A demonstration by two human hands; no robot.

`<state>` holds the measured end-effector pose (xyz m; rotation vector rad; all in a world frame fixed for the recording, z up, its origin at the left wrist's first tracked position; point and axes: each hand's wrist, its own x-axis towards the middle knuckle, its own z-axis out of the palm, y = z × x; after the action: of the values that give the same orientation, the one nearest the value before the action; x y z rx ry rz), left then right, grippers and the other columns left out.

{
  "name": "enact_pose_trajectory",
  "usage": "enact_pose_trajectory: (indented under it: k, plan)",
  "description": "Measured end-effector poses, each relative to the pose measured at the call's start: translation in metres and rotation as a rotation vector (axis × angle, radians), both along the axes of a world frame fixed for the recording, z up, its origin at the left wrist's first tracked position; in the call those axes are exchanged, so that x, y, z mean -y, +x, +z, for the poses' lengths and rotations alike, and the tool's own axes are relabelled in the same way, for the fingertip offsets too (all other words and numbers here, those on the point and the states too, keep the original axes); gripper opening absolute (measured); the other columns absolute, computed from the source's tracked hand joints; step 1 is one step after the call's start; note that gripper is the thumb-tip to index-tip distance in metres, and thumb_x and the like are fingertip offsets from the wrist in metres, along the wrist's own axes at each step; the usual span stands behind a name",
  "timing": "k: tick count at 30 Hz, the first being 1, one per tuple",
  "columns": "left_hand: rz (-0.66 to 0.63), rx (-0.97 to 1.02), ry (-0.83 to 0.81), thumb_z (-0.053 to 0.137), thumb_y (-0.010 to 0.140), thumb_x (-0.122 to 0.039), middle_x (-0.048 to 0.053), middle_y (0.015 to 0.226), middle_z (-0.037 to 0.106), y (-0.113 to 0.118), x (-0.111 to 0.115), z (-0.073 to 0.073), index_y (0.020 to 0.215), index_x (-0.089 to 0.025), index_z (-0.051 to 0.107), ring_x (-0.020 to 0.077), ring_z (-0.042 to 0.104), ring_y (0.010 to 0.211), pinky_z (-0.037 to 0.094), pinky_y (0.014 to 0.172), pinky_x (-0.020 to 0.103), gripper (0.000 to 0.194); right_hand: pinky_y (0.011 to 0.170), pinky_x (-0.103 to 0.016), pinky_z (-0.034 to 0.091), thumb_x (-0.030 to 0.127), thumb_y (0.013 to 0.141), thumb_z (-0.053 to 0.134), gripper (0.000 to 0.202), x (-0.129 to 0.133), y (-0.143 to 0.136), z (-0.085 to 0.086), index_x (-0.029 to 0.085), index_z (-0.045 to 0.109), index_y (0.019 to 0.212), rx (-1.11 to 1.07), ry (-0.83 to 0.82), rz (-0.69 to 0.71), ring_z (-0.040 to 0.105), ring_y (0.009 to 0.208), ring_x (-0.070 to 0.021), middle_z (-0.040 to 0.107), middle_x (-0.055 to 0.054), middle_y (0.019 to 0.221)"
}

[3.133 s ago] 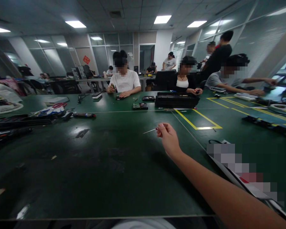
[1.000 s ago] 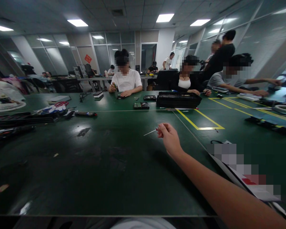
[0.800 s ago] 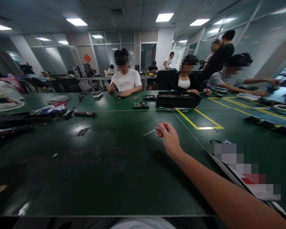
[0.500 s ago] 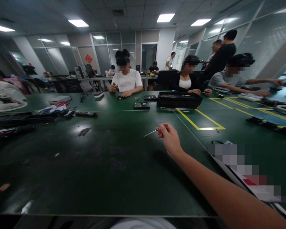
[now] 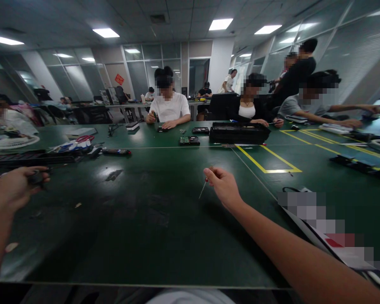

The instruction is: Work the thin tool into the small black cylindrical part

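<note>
My right hand [image 5: 222, 184] is closed on a small screwdriver [image 5: 203, 188], held above the middle of the green table [image 5: 120, 245]. Its thin metal shaft points down and slightly left, and a bit of red shows by the fingers. At the left, my left hand [image 5: 15, 185] grips a small dark object [image 5: 37, 178] whose details are blurred. That hand is over the table, near the black trays [image 5: 34, 156] and a dark pen-like tool [image 5: 116, 152].
Across the table lie a black open box [image 5: 239, 133], a circuit board piece [image 5: 189, 140] and red-handled scissors [image 5: 85, 138]. White sheets [image 5: 335, 249] lie at the right. People sit along the far side.
My left hand has come into view at the left with a dark object in it. The screwdriver in my right hand has tilted from pointing left to pointing more downward.
</note>
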<state>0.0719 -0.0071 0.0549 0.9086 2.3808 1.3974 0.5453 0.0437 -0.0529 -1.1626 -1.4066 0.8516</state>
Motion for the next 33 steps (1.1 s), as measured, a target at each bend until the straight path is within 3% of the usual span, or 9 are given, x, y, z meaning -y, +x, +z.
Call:
enact_pose_trajectory:
  k: [3, 5, 8, 14, 17, 20, 23, 26, 33]
  plan:
    - [-0.183, 0.26, 0.144, 0.039, 0.073, -0.001, -0.004, 0.065, 0.052, 0.026, -0.023, -0.009, 0.085, -0.012, 0.053, 0.0087, 0.05, 0.063, 0.042, 0.065, 0.019, 0.021, 0.061, -0.03, 0.041, 0.058, 0.08, 0.065, 0.039, 0.003, 0.001, 0.002, 0.02, 0.067, 0.074, 0.078, 0.04, -0.01, 0.056, 0.062, -0.0162, 0.064, -0.001, 0.067]
    - [-0.319, 0.305, 0.212, 0.034, 0.074, -0.001, -0.003, 0.066, 0.052, 0.059, -0.039, -0.014, 0.09, -0.009, 0.055, 0.007, 0.051, 0.068, 0.04, 0.073, 0.02, 0.027, 0.061, -0.03, 0.04, 0.058, 0.082, 0.063, 0.039, 0.004, 0.002, 0.004, 0.02, 0.066, 0.073, 0.091, 0.056, -0.019, 0.056, 0.063, -0.0164, 0.063, -0.001, 0.067]
    - [-0.577, 0.352, 0.269, 0.037, 0.071, -0.005, 0.0, 0.065, 0.054, 0.121, -0.055, -0.022, 0.091, -0.008, 0.056, 0.0107, 0.051, 0.065, 0.04, 0.067, 0.021, 0.028, 0.058, -0.03, 0.039, 0.057, 0.085, 0.06, 0.039, 0.006, 0.003, 0.005, 0.021, 0.066, 0.074, 0.069, 0.056, -0.015, 0.054, 0.06, -0.0161, 0.061, 0.0, 0.065]
    - [-1.043, 0.342, 0.206, 0.047, 0.076, -0.024, 0.003, 0.075, 0.057, 0.23, -0.058, -0.059, 0.092, -0.014, 0.054, 0.0164, 0.055, 0.071, 0.044, 0.071, 0.03, 0.02, 0.053, -0.028, 0.035, 0.056, 0.087, 0.058, 0.036, 0.008, 0.003, 0.006, 0.021, 0.066, 0.082, -0.083, 0.047, 0.013, 0.048, 0.057, -0.0141, 0.056, 0.001, 0.065]
    - [-1.101, 0.124, 0.1, 0.059, 0.072, -0.02, 0.002, 0.09, 0.058, 0.262, -0.054, -0.085, 0.105, -0.018, 0.051, 0.0168, 0.055, 0.081, 0.043, 0.073, 0.029, 0.034, 0.052, -0.027, 0.035, 0.055, 0.088, 0.057, 0.035, 0.008, 0.003, 0.007, 0.021, 0.065, 0.083, -0.167, 0.059, -0.009, 0.047, 0.056, -0.0132, 0.054, 0.001, 0.064]
    - [-1.082, -0.094, 0.068, 0.058, 0.078, -0.018, 0.003, 0.095, 0.058, 0.275, -0.051, -0.108, 0.107, -0.019, 0.049, 0.0172, 0.055, 0.082, 0.043, 0.074, 0.03, 0.031, 0.051, -0.027, 0.035, 0.053, 0.089, 0.057, 0.034, 0.01, 0.002, 0.009, 0.021, 0.064, 0.083, -0.191, 0.092, -0.036, 0.046, 0.055, -0.0129, 0.052, 0.002, 0.063]
    - [-1.166, -0.214, 0.114, 0.061, 0.084, -0.021, 0.004, 0.102, 0.062, 0.273, -0.051, -0.12, 0.106, -0.019, 0.055, 0.0195, 0.058, 0.093, 0.045, 0.084, 0.033, 0.023, 0.055, -0.028, 0.041, 0.05, 0.09, 0.056, 0.03, 0.014, 0.0, 0.012, 0.022, 0.066, 0.09, -0.179, 0.153, -0.039, 0.052, 0.06, -0.0144, 0.058, 0.0, 0.068]
    - [-1.202, -0.265, 0.175, 0.065, 0.083, -0.02, 0.004, 0.112, 0.064, 0.266, -0.053, -0.121, 0.111, -0.021, 0.061, 0.0214, 0.058, 0.104, 0.044, 0.095, 0.036, 0.028, 0.065, -0.032, 0.048, 0.046, 0.09, 0.056, 0.028, 0.019, -0.003, 0.016, 0.022, 0.066, 0.099, -0.162, 0.188, 0.002, 0.06, 0.069, -0.0168, 0.065, -0.003, 0.078]
    - [-1.201, -0.226, 0.197, 0.068, 0.084, -0.021, 0.003, 0.123, 0.064, 0.263, -0.051, -0.12, 0.122, -0.024, 0.062, 0.0222, 0.057, 0.117, 0.042, 0.105, 0.038, 0.039, 0.07, -0.035, 0.053, 0.044, 0.089, 0.058, 0.023, 0.022, -0.005, 0.015, 0.023, 0.066, 0.097, -0.048, 0.188, 0.03, 0.066, 0.075, -0.0196, 0.071, -0.005, 0.084]
